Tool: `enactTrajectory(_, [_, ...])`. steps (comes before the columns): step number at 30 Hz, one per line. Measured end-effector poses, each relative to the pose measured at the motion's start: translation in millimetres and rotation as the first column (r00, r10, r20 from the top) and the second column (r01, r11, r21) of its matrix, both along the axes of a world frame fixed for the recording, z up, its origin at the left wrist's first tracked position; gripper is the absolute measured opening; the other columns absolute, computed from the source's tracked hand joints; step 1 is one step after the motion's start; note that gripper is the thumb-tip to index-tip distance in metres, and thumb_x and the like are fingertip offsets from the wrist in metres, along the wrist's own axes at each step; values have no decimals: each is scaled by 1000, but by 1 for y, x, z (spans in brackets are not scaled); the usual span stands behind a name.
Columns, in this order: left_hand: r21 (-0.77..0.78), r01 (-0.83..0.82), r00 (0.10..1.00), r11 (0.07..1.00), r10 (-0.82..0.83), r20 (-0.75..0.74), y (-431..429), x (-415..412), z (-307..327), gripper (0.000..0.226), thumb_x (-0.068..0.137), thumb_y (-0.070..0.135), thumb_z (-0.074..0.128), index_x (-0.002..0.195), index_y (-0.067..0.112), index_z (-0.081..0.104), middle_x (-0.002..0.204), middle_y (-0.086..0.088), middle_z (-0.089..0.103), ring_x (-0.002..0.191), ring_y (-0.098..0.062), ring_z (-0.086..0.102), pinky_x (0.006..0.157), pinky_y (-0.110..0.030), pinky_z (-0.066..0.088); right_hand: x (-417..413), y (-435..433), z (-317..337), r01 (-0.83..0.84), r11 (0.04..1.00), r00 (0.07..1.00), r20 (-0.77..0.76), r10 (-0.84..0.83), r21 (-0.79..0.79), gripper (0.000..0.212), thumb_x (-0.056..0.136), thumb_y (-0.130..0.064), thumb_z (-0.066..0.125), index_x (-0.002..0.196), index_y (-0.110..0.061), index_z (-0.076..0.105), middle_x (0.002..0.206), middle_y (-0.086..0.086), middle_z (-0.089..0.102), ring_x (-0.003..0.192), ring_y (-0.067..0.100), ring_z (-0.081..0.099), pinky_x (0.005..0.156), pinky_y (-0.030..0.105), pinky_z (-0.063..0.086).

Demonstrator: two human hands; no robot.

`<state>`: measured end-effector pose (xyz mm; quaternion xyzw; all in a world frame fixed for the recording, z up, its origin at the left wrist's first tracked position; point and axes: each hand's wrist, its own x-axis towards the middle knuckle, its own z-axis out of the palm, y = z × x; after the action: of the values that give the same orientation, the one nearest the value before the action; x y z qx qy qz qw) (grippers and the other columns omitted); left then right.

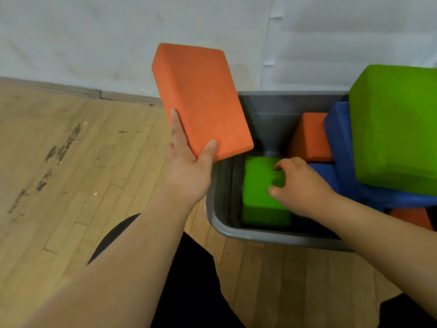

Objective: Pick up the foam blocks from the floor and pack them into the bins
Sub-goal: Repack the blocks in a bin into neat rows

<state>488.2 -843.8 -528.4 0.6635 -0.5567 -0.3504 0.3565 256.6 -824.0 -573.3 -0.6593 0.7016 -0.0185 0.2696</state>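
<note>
Gym-like room: scuffed wood floor point(71, 162), white wall point(94, 31), foam blocks point(392, 129).

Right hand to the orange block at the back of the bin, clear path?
Probably yes. The right hand holds the low green block just before the rear orange block, whose left face is bare; the blue block only crowds its right.

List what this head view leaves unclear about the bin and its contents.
Head view:
The grey bin: right end cut off by the frame edge and covered by the upper green block.
The corner orange block: mostly hidden under the blue block.
The right hand on the lower green block: fingers blurred; grip or mere touch unclear.
</note>
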Motion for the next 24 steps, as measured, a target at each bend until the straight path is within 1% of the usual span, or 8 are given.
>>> enactTrajectory(3, [4,8,1000,1000,-7,-30,-4,2,-5,90,101,41,59,159,47,-10,138,20,23,106,16,39,105,-24,27,18,-41,-32,-21,982,993,-108,42,186,79,82,-49,78,145,-14,48,143,18,46,130,40,51,108,39,44])
enactTrajectory(8, [-10,-90,984,996,87,-156,-13,8,-16,86,103,38,57,160,44,-6,154,16,28,130,-1,38,112,-25,31,35,-106,-90,-27,967,963,-253,93,255,114,74,-61,81,159,-16,22,158,18,30,143,43,34,117,47,35])
enactTrajectory(10, [-12,-121,981,993,118,-152,-16,7,-20,85,102,40,57,159,48,-5,150,22,32,125,2,43,108,-23,33,34,-117,-107,-18,945,958,-265,110,328,128,71,-63,83,163,-21,5,166,13,17,151,43,19,121,51,26])
enactTrajectory(12, [-13,-125,977,992,121,-174,-19,6,-24,85,102,40,58,158,51,-5,130,34,32,105,22,46,101,-17,33,33,-121,-117,-34,929,951,-274,144,369,134,67,-66,84,164,-23,1,168,13,15,153,41,17,122,52,24])
enactTrajectory(14, [9,-130,968,991,129,-214,-23,5,-27,86,101,42,59,156,56,-5,120,32,34,93,28,44,100,-19,36,32,-123,-114,-49,942,943,-296,153,331,135,61,-67,87,163,-27,8,161,15,25,149,40,28,120,53,27])
enactTrajectory(18, [22,-134,959,991,135,-250,-28,6,-25,85,100,46,60,154,60,-4,121,30,36,101,13,48,107,-35,44,28,-125,-74,-70,966,962,-240,132,250,118,65,-56,90,158,-37,21,144,17,35,128,43,52,108,46,45])
enactTrajectory(21, [6,-136,954,991,133,-270,-30,7,-24,84,102,44,57,157,53,-5,141,22,32,113,7,48,108,-33,41,15,-120,-35,-159,945,953,-204,223,286,106,76,-44,83,159,-47,18,148,18,33,118,39,59,98,39,53])
enactTrajectory(24, [10,-157,937,988,152,-314,-34,9,-24,82,103,42,55,160,47,-4,159,18,25,135,-4,43,117,-36,38,11,-106,-6,-275,888,891,-250,380,368,95,88,-37,70,161,-45,10,154,15,41,131,36,51,100,28,43])
